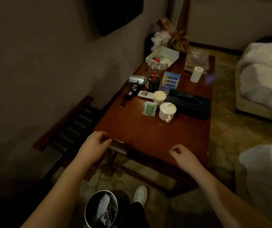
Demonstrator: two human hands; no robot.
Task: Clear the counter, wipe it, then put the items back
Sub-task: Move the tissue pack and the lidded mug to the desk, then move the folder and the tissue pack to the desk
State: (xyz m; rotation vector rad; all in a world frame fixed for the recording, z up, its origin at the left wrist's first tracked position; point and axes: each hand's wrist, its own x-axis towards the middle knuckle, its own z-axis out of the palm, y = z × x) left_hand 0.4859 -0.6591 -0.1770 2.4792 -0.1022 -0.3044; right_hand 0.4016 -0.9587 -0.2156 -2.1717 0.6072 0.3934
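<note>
Currently: left hand at counter near edge, fingers loosely curled, empty | right hand same | lidded cup ahead of both, nearer right hand.

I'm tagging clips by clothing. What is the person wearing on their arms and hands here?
Nothing shows on either: the left hand and right hand are bare, with no gloves, rings, watch or bracelet visible. Both forearms are uncovered right to the picture's edge, so no sleeves appear.
</note>
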